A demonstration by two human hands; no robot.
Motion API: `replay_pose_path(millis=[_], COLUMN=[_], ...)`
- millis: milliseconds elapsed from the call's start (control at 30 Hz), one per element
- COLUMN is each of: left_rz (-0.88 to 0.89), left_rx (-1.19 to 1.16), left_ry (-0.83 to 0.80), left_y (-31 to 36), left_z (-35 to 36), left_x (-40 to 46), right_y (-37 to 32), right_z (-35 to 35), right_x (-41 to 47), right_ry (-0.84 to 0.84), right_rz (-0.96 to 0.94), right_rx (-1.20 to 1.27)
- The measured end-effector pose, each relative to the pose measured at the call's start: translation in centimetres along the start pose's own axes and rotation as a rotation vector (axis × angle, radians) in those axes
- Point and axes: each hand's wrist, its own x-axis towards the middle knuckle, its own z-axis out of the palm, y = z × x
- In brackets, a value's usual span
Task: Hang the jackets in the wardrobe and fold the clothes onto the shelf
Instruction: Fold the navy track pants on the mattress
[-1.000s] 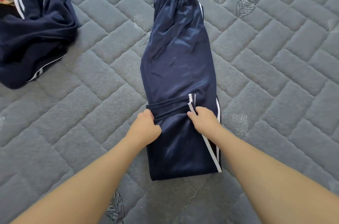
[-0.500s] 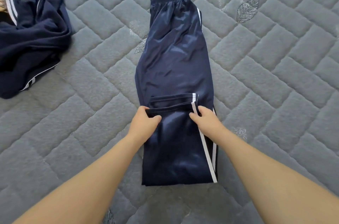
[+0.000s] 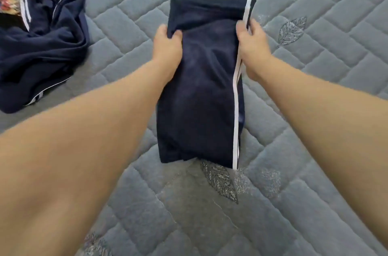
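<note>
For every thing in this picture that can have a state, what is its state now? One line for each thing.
Navy track trousers with white side stripe: folded into a narrow stack, gripped at both long edges.
Left hand: closed on the left edge of the trousers.
Right hand: closed on the right, striped edge.
Dark navy garment with white piping: crumpled, unfolded, at far left.
Grey quilted mattress cover: flat beneath everything.

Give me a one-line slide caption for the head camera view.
Left hand and right hand grip the folded navy track pants over a grey quilted mattress.
</note>
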Motion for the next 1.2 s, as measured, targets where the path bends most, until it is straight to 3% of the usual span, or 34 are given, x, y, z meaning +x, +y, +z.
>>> replay_pose_path(millis=[133,233,333,400,500,633,667,733,800,833,900,1000,1100,1200], left_rz=[-0.245,-0.456,-0.334,-0.250,-0.291,-0.299,-0.233,0.151,0.530,0.555,0.323,0.002,0.105,0.142], left_rx=[0.039,0.344,0.566,0.675,0.649,0.443,0.468,0.571,0.690,0.712,0.663,0.462,0.488,0.615], left_ry=[0.030,-0.034,-0.108,-0.168,-0.195,-0.086,-0.026,0.002,-0.251,-0.371,-0.390,-0.167,-0.133,0.015], left_y=[-2.7,-9.5,-14.4,-15.7,-15.0,-13.7,-13.4,-13.0,-14.3,-15.5,-17.8,-19.0,-17.8,-16.7], left_z=[1.1,0.0,-1.1,-1.2,-0.9,-0.4,-0.5,-1.2,-2.8,-3.8,-5.9,-6.8,-4.7,-2.7], left_x=[3.9,-0.5,-5.5,-6.1,-4.5,-4.7,-5.8,-8.9,-12.2,-13.4,-14.6,-14.3,-14.8,-16.7], right_y=[1.3,8.1,13.5,15.4,15.8,15.2,15.2,15.1,15.2,15.3,15.9,16.7,16.5,16.5], right_z=[0.5,0.8,1.2,1.5,1.7,1.7,1.4,0.9,0.2,-0.4,-1.6,-2.7,-2.7,-2.9], right_x=[2.9,-3.3,-9.7,-10.5,-8.2,-6.3,-6.6,-7.7,-9.4,-10.4,-12.7,-14.7,-14.6,-14.5], right_ry=[0.084,0.025,0.007,0.061,0.076,0.076,0.084,0.079,0.044,0.019,-0.036,-0.111,-0.141,-0.176], right_rz=[0.207,0.350,0.257,0.198,0.271,0.345,0.313,0.223,0.184,0.181,0.176,0.228,0.394,0.406], right_rx=[-0.166,-0.303,-0.749,-0.846,-0.883,-0.840,-0.824,-0.776,-0.716,-0.696,-0.698,-0.715,-0.534,-0.489])
